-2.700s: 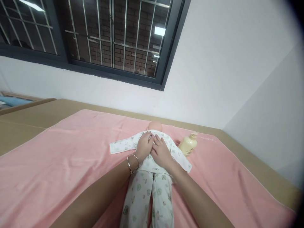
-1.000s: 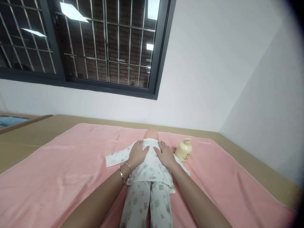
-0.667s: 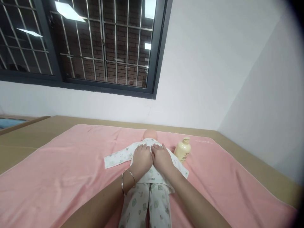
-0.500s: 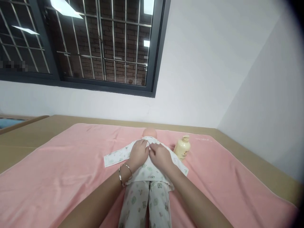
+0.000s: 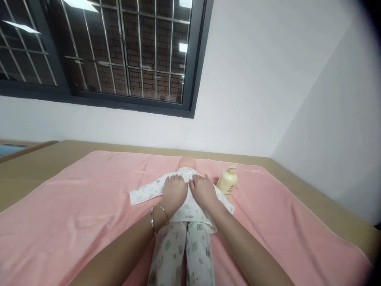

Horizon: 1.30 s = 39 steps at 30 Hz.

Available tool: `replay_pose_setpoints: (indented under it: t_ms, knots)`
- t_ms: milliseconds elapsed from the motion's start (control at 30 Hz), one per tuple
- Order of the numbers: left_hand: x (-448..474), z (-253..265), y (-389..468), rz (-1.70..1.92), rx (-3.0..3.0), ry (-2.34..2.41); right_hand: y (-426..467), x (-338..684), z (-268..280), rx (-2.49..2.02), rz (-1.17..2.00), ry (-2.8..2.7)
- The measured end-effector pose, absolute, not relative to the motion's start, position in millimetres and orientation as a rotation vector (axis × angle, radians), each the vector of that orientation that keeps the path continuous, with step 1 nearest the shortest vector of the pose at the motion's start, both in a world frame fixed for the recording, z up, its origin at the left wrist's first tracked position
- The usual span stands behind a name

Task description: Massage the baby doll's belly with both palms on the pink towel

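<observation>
Head camera: left hand, right hand unclenched on doll; bottle beside sleeve, pink cloth beneath.

Centre to bottom, a white long-sleeved fabric top and white fabric trousers carry scattered green and greyish prints; the broad cloth is pink, the rounded pump bottle right of centre pale yellow, dark-lettered.

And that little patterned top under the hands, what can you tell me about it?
The top looks like soft white fabric with small scattered prints, some green. It lies spread over a pink cloth, long sleeves angled outward, between a round pinkish head and patterned trousers, which its hem overlaps. The left hand and right hand rest palm-down on its upper part, hiding some of it.
</observation>
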<state>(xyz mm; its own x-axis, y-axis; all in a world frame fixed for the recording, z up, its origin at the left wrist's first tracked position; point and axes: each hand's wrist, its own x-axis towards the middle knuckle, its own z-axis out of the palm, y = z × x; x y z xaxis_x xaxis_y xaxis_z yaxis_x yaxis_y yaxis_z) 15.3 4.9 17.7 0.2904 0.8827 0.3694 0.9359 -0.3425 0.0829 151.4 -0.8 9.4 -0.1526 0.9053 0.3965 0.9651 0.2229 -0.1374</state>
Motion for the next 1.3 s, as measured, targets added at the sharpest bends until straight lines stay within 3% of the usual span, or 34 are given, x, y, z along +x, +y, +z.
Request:
replay_pose_setpoints:
  t_ms: [167,367,567,1300]
  knots:
    - [16,24,-1,-0.536,-2.447,-1.634,-16,143,19,-1.709,-0.278,-2.127]
    - [4,2,33,-0.9,-2.545,-1.644,7,162,5,-1.73,-0.025,-1.956]
    - [0,-20,55,-1.044,-2.592,-1.762,25,173,-15,-1.766,0.098,-1.894]
    - [2,-22,53,-1.101,-2.596,-1.763,26,173,-20,-1.773,0.086,-1.89]
